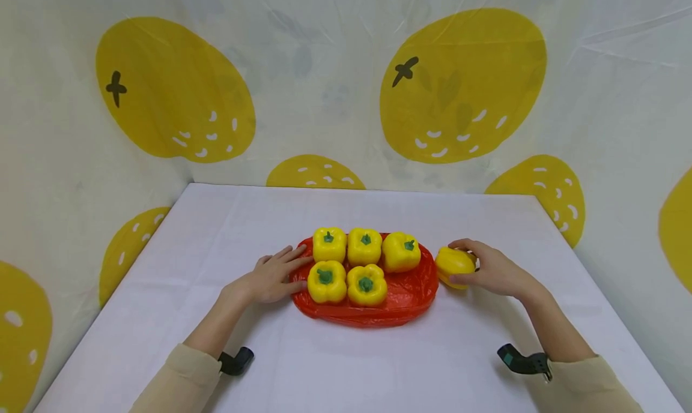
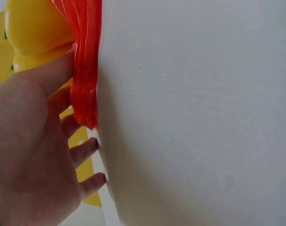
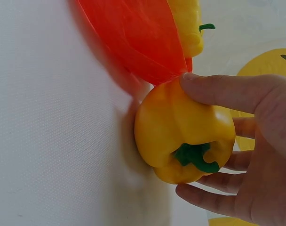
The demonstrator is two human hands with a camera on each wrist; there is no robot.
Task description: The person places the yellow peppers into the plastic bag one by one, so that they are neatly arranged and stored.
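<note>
A yellow bell pepper point(image 1: 455, 265) lies on its side on the table, just off the right end of a red plastic-wrapped tray point(image 1: 402, 293). My right hand point(image 1: 494, 271) holds this pepper between thumb and fingers; in the right wrist view its green stem point(image 3: 197, 157) points toward the palm. Several other yellow peppers point(image 1: 329, 245) stand on the tray in two rows, stems mostly up. At the tray's left end, my left hand point(image 1: 270, 276) rests with fingers spread, its thumb and some fingers touching the red plastic edge point(image 2: 86, 89).
A white cloth covers the table point(image 1: 351, 371), which the tray sits near the middle of. Behind and at the sides hangs a pale curtain point(image 1: 324, 101) printed with large yellow fruit. Each wrist wears a black camera mount point(image 1: 524, 360).
</note>
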